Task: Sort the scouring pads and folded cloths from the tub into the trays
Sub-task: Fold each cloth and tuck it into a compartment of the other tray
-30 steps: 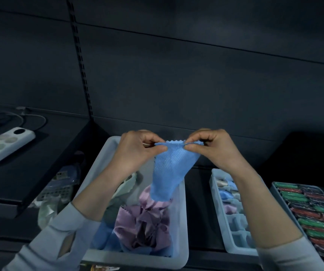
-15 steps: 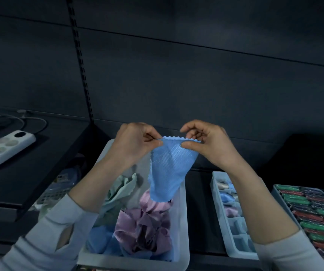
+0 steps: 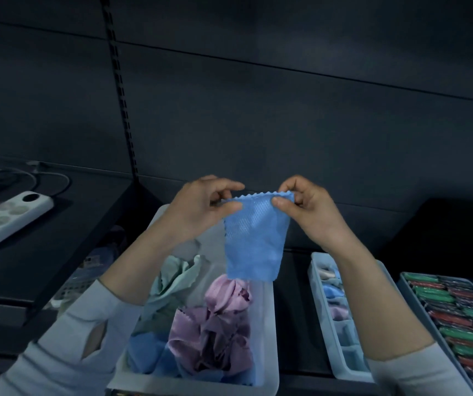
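Observation:
A blue mesh cloth (image 3: 253, 241) with a zigzag edge hangs above the white tub (image 3: 269, 324). My left hand (image 3: 201, 207) pinches its top left corner and my right hand (image 3: 306, 207) pinches its top right corner. Inside the tub lie crumpled purple cloths (image 3: 218, 330), a pale green cloth (image 3: 175, 278) and blue cloths (image 3: 146, 352). To the right stands a narrow white compartment tray (image 3: 341, 358) holding small folded cloths; my right forearm covers part of it. Further right, a grey tray (image 3: 464, 318) holds rows of red and green pads.
A dark shelf on the left carries a white power strip (image 3: 6, 215) with cables. Below it a mesh basket (image 3: 78, 281) with packets is partly seen. A dark back wall with a slotted upright (image 3: 121, 90) rises behind. A dark box (image 3: 444, 227) stands at the right.
The two hands have spread a little apart, so the blue cloth's top edge is stretched wider and it hangs flatter over the tub.

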A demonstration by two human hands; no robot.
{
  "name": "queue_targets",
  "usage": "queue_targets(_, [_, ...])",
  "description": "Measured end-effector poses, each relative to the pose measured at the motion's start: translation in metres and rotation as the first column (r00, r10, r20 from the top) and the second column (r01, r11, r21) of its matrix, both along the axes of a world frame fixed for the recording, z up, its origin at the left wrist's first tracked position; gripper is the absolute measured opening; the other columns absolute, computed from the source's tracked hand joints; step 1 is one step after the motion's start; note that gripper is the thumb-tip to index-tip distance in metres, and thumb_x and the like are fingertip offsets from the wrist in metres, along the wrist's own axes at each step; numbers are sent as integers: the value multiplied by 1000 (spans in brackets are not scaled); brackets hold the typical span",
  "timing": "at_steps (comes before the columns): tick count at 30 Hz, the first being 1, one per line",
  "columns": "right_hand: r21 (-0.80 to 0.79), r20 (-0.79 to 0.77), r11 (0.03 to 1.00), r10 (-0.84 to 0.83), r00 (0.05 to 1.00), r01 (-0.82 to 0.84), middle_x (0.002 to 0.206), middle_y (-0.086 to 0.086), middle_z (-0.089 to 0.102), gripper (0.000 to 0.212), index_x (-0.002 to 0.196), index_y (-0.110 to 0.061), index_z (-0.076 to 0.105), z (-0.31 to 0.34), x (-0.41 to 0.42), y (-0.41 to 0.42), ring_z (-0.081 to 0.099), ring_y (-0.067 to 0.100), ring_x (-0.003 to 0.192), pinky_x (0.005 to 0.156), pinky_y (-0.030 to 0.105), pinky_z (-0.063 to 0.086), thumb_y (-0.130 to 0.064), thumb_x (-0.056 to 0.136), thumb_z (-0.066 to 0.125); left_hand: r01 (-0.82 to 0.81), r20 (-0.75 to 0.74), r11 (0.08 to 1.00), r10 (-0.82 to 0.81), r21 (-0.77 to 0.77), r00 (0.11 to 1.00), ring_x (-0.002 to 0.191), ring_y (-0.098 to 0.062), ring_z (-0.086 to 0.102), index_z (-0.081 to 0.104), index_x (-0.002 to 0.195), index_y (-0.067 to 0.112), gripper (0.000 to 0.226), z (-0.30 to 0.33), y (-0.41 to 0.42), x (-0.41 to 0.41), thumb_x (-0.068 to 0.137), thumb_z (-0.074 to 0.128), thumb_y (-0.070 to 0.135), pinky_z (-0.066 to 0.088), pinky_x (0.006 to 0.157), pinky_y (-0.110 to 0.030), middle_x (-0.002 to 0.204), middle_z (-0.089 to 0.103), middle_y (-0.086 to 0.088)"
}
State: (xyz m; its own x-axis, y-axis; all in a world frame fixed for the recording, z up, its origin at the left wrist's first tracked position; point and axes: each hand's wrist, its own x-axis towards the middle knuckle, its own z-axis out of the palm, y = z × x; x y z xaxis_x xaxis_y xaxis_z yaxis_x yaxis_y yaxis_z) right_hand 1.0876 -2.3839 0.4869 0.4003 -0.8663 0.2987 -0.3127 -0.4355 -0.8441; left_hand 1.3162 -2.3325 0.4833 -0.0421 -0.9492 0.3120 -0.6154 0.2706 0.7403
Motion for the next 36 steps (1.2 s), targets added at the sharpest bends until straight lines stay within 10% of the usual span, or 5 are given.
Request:
queue_targets(5, [90, 133, 995, 39, 990, -51, 67, 11, 53, 10, 86, -13, 61, 7, 0, 9, 45, 22, 67, 69, 36, 38, -8, 89, 69, 128, -371, 981, -65, 146, 926, 72, -5, 61, 68, 84, 17, 15, -11, 1, -5, 76, 81, 20, 50, 72, -25, 78, 70, 5])
queue_targets(10, [222, 358, 955, 105, 928, -194, 74, 1, 69, 18, 94, -12, 68, 21, -10, 24, 62, 11, 70, 73, 21, 51, -9, 77, 72, 372, -810, 923, -145, 96, 568, 75, -12, 66, 68, 93, 6, 21, -6, 12, -9, 74, 69, 14, 55, 69, -23, 85, 71, -4])
queue_targets(16, [154, 143, 969, -217, 966, 195, 78, 3, 75, 10, 78, -15, 73, 7, 4, 8, 68, 12, 74, 77, 31, 55, -8, 78, 80, -45, -545, 989, 114, 139, 831, 66, -8, 64, 71, 78, 19, 10, -15, -5, -16, 80, 77, 10, 50, 63, -24, 73, 72, 3])
queue_targets(20, [-12, 117, 927, -372, 921, 376, 69, 6, 69, 14, 70, -19, 65, -7, 15, 2, 56, 7, 62, 63, 32, 50, -18, 77, 78, -263, -458, 964, 252, 41, 852, 68, -11, 69, 67, 72, 27, 15, -22, -10, -28, 75, 79, 18, 60, 72, -40, 71, 72, 5])
queue_targets(36, [67, 323, 997, -54, 945, 34, 87, 0, 72, 23, 93, -17, 63, 2, 30, 17, 66, 12, 79, 74, 23, 54, 3, 84, 70, -134, -569, 988, 69, -74, 820, 81, -16, 73, 71, 88, 29, 28, -5, -3, -53, 94, 54, 8, 58, 85, -45, 86, 76, 0])
